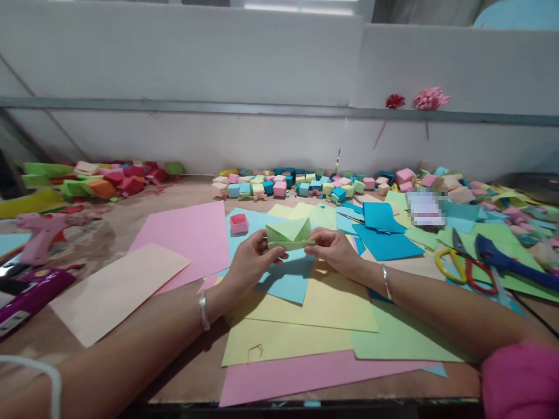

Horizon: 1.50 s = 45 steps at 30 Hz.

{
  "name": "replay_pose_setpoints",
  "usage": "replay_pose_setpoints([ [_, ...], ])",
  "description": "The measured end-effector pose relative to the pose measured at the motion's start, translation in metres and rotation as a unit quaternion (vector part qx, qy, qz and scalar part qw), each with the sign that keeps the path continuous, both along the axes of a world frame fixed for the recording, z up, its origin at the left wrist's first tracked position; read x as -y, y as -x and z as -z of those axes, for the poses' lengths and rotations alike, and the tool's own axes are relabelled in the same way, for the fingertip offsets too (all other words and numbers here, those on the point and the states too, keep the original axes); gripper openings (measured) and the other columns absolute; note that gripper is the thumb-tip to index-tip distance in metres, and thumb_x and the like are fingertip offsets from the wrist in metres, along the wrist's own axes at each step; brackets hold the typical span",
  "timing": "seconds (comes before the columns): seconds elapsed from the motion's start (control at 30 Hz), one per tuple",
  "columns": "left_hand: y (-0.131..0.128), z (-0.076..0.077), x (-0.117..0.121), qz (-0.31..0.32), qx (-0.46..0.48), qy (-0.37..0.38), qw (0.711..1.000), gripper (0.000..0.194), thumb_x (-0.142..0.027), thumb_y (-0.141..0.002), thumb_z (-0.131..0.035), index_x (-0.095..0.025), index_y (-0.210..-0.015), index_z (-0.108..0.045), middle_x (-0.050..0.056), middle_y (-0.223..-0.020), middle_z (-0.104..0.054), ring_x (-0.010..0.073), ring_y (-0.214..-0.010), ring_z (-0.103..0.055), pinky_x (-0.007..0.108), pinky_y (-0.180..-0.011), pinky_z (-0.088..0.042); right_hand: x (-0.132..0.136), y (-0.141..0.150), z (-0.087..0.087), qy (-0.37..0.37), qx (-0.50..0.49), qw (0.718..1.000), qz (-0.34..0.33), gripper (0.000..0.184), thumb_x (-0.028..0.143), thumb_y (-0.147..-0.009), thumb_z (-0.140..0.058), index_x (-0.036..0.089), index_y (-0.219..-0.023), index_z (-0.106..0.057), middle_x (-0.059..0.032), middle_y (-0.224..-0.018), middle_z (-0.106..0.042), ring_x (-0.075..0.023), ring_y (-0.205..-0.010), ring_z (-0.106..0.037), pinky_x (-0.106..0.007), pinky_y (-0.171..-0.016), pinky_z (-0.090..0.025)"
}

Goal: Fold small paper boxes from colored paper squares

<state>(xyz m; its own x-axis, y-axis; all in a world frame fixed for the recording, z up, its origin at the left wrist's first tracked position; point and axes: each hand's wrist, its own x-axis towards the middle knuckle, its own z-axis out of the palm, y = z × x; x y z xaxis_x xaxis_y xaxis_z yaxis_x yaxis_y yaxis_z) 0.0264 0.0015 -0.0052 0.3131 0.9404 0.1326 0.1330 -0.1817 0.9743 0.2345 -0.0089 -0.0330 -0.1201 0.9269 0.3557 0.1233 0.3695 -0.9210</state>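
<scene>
A folded light green paper piece [289, 234] is held just above the table between both hands. My left hand [251, 260] pinches its left end with thumb and fingers closed on it. My right hand [334, 247] grips the right end the same way. Each wrist carries a silver bangle. Under the hands lie loose coloured sheets: a blue sheet [286, 279], a yellow sheet [323, 302] and a large pink sheet [183, 235]. A small pink paper box [239, 223] stands on the blue sheet just left of the green piece.
Several small folded paper boxes [279, 185] line the back of the table, with more at the far left [105, 180]. Scissors [463, 262] and a blue-handled tool [506, 263] lie at right. A pink glue gun [41, 233] and a purple tool [30, 294] lie at left.
</scene>
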Motion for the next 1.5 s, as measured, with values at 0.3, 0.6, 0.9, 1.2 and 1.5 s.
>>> replay_pose_setpoints([
  [0.3,-0.020,0.005,-0.035,0.043,0.028,-0.007,0.999,0.036,-0.038,-0.076,-0.072,-0.014,-0.101,-0.060,0.006,-0.090,-0.068,0.0178,-0.077,-0.068,0.027,-0.060,-0.056,-0.015,-0.007,0.004,0.055,-0.059,0.992,0.095,0.020,0.036,-0.068,-0.071,0.017,-0.068,-0.061,0.0030,-0.064,-0.056,-0.0108,-0.059,-0.047,-0.025,-0.056,-0.037],
  [0.6,-0.017,0.010,-0.028,0.097,0.025,0.020,0.995,0.044,-0.039,-0.076,-0.074,-0.013,-0.109,-0.060,0.008,-0.093,-0.070,0.0201,-0.080,-0.070,0.029,-0.063,-0.059,-0.011,-0.004,-0.004,0.055,-0.034,0.993,0.094,0.020,0.035,-0.069,-0.067,0.017,-0.067,-0.058,0.0020,-0.064,-0.058,-0.0112,-0.060,-0.049,-0.025,-0.057,-0.038],
  [0.9,-0.019,0.012,-0.030,0.070,0.050,0.068,0.994,0.041,-0.043,-0.078,-0.072,-0.013,-0.104,-0.064,0.008,-0.085,-0.074,0.0192,-0.073,-0.072,0.028,-0.061,-0.060,-0.005,-0.004,-0.001,0.025,-0.013,0.996,0.082,0.020,0.034,-0.075,-0.066,0.019,-0.072,-0.054,0.0017,-0.067,-0.061,-0.0133,-0.063,-0.058,-0.026,-0.060,-0.044],
  [1.2,-0.019,0.009,-0.026,0.072,0.053,0.057,0.994,0.038,-0.042,-0.077,-0.073,-0.013,-0.101,-0.066,0.006,-0.082,-0.073,0.0200,-0.073,-0.072,0.029,-0.060,-0.060,-0.008,-0.003,0.003,0.062,-0.091,0.993,0.050,0.052,0.030,-0.074,-0.072,0.024,-0.115,-0.041,0.0046,-0.074,-0.066,-0.0136,-0.063,-0.064,-0.024,-0.056,-0.047],
  [1.5,-0.021,0.006,-0.024,0.071,0.045,0.064,0.994,0.031,-0.038,-0.078,-0.071,-0.013,-0.094,-0.066,0.005,-0.077,-0.071,0.0171,-0.066,-0.070,0.025,-0.055,-0.058,-0.009,-0.005,0.002,0.113,-0.105,0.988,0.004,0.028,0.036,-0.075,-0.071,0.019,-0.096,-0.064,-0.0001,-0.078,-0.066,-0.0109,-0.056,-0.062,-0.021,-0.045,-0.043],
])
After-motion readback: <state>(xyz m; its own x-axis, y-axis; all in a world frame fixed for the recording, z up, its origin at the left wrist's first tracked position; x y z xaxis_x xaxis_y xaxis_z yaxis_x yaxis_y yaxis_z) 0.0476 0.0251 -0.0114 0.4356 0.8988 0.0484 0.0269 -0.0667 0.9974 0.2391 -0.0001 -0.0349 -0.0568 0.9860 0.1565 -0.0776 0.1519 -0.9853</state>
